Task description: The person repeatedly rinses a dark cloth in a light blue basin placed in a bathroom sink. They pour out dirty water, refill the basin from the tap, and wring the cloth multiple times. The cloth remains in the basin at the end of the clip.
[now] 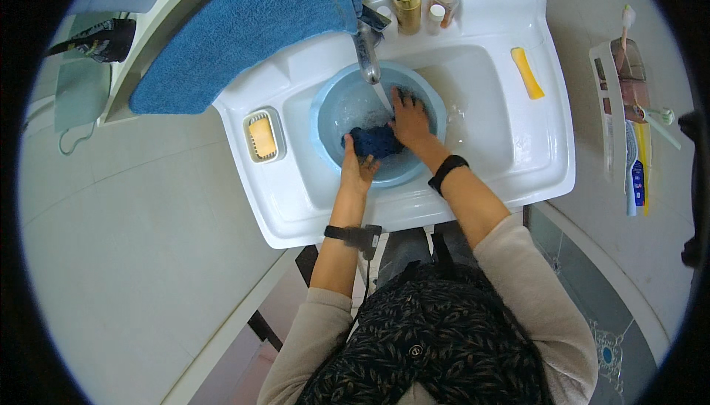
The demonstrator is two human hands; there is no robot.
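A light blue plastic basin (324,106) stands in the white sink, with foamy water inside. Bunched in it lies a wet dark blue cloth (377,142). My left hand (358,166) grips the cloth's left end, thumb on top and fingers curled at its near side. Over the far right part of the basin is my right hand (411,121), its fingers spread on dark, wet material that looks like more of the cloth; their grip is unclear. Water runs from the metal faucet (367,52) into the basin beside my right hand.
The white sink (488,144) surrounds the basin. Left of it, a soap dish (248,137) holds a yellow soap bar (262,137). A blue towel (249,33) hangs beside the faucet. Bottles (409,8) line the back ledge. At right are a yellow object (527,74) and a toothbrush holder (610,111).
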